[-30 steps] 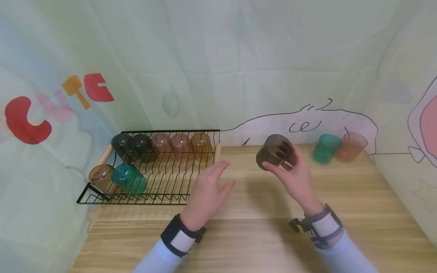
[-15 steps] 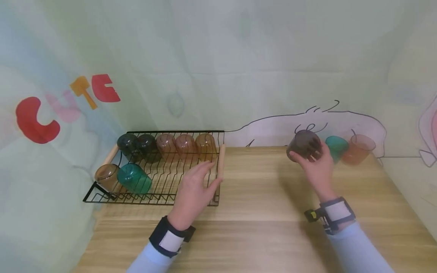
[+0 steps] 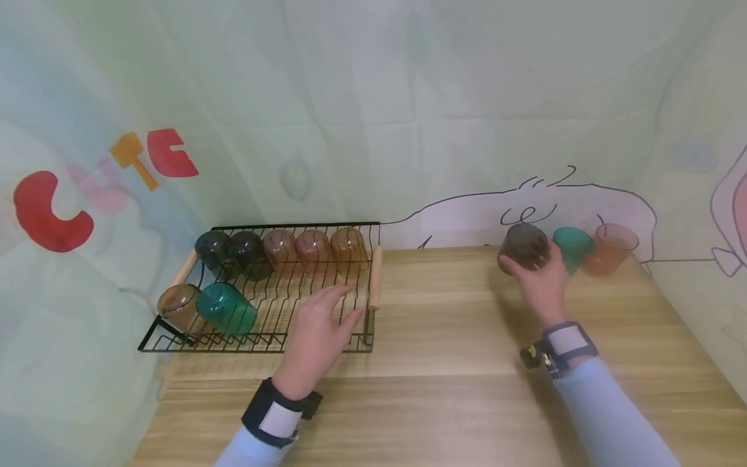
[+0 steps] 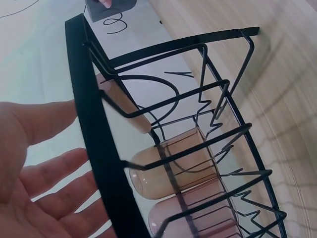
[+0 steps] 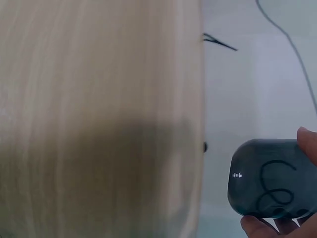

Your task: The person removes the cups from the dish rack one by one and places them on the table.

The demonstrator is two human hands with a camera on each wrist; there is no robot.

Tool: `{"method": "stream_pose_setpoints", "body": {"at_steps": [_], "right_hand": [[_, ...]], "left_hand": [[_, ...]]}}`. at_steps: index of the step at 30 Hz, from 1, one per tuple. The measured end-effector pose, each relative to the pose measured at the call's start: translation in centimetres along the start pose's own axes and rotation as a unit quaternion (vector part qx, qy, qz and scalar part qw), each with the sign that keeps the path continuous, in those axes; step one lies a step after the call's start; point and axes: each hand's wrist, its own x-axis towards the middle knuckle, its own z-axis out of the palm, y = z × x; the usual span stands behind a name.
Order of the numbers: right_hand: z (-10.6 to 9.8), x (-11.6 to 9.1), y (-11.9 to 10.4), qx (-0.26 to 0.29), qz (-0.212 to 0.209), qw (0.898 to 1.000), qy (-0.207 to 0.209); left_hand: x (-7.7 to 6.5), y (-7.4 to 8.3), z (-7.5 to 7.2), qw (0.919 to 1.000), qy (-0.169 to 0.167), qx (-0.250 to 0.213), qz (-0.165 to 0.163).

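Observation:
My right hand (image 3: 543, 279) grips a dark grey see-through cup (image 3: 523, 246) above the back right of the table; the right wrist view shows the grey cup (image 5: 267, 178) with thumb and fingers around its side. Just right of it are a teal cup (image 3: 573, 246), partly hidden by the hand, and an orange-pink cup (image 3: 609, 250). My left hand (image 3: 315, 337) is over the front right part of a black wire rack (image 3: 280, 350), fingers apart and holding nothing. In the left wrist view the left hand (image 4: 54, 188) is beside the rack's black rim (image 4: 94, 129).
Along the rack's back row lie two dark cups (image 3: 248, 253), two pinkish cups (image 3: 314, 253) and an amber cup (image 3: 349, 250). A brown cup (image 3: 179, 308) and a teal cup (image 3: 226, 308) lie front left. Wooden handles (image 3: 375, 275) flank the rack. A curtain (image 3: 373, 117) hangs behind the table.
My right hand has carried the grey cup rightward, close to the teal and orange-pink cups. My left hand has moved left, over the rack's front right.

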Motion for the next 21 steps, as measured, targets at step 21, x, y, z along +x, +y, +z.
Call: {"method": "stream_pose_setpoints", "body": {"at_steps": [21], "right_hand": [[1.0,0.9,1.6,-0.072,0.036,0.996,0.035]], "left_hand": [[-0.6,-0.7,-0.1,0.9999,0.008,0.006,-0.013]]}}
